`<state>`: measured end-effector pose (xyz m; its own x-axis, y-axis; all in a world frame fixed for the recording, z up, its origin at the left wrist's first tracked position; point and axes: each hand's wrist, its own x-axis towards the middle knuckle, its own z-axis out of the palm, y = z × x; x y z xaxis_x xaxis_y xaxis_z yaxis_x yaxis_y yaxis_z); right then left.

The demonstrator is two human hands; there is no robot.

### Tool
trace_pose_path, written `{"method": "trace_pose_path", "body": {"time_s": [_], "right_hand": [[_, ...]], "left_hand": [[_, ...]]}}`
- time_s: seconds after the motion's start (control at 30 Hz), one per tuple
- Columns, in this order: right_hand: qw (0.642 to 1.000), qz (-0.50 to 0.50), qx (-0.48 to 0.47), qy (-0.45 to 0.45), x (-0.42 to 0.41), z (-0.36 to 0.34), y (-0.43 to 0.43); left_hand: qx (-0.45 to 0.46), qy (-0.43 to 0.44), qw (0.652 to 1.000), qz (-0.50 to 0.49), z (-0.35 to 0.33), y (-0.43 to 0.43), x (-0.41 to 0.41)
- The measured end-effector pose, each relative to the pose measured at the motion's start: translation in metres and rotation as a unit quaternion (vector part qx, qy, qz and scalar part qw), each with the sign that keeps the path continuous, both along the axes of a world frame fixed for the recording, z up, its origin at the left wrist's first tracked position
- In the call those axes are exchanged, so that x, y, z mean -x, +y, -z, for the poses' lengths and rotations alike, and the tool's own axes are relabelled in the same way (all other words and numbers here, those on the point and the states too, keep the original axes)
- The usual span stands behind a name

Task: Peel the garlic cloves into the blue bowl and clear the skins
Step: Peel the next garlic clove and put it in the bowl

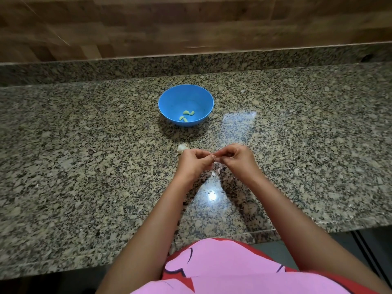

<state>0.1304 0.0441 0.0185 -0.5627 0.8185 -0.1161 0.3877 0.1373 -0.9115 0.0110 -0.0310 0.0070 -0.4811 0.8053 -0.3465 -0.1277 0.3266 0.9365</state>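
Speckled granite forms the counter (pixel 84 145), backed by a wall of brown wood-look tiles (pixel 191 24) along its rear edge. A blue bowl (pixel 180 96) stands nearer that rear edge, about midway along, with a few peeled cloves (pixel 186 115) lying in its bottom. Closer to the front edge, the left hand (pixel 194 161) and right hand (pixel 235 158) meet fingertip to fingertip, both with fingers curled, pinching a small garlic clove (pixel 214 156) that is mostly hidden between them. A garlic bulb (pixel 182 148) lies on the counter just beside the left hand, on the bowl's side. Pale skins (pixel 217 171) lie on the granite under the hands
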Motion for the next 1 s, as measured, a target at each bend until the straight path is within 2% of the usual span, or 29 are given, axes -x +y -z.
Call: {"method": "trace_pose_path", "body": {"time_s": [0.1,0.17,0.33,0.47,0.6,0.67,0.73,0.83,0.87,1.0], "right_hand": [[1.0,0.004,-0.025,-0.001,0.0,0.001,-0.001],[1.0,0.008,-0.006,0.012,0.0,0.002,-0.001],[0.991,0.027,0.104,0.074,0.001,0.006,-0.003],[0.966,0.039,0.217,0.135,0.0,0.009,-0.004],[0.983,0.015,0.163,0.085,0.003,0.01,-0.005],[0.984,0.023,0.154,0.089,0.005,0.01,-0.006],[0.966,0.059,0.207,0.144,0.003,0.009,-0.006],[0.89,0.136,0.351,0.258,0.001,0.008,0.0],[0.878,0.143,0.372,0.265,-0.001,0.008,0.002],[0.899,0.114,0.366,0.213,-0.003,0.008,0.003]], "left_hand": [[-0.015,-0.056,0.998,-0.015,-0.002,-0.001,0.0],[-0.022,-0.082,0.996,-0.017,-0.002,-0.001,-0.001],[-0.014,-0.049,0.998,-0.042,0.002,0.001,-0.003],[-0.016,-0.028,0.998,-0.046,0.004,0.001,-0.004],[-0.027,-0.02,0.998,-0.057,0.004,0.001,-0.005],[-0.022,0.01,0.998,-0.058,0.003,0.001,-0.006],[0.006,0.083,0.995,-0.049,0.003,0.001,-0.005],[0.058,0.194,0.979,-0.014,0.007,-0.005,-0.002],[0.065,0.211,0.975,0.001,0.009,-0.006,-0.002],[0.03,0.174,0.984,0.017,0.009,-0.005,-0.004]]}}
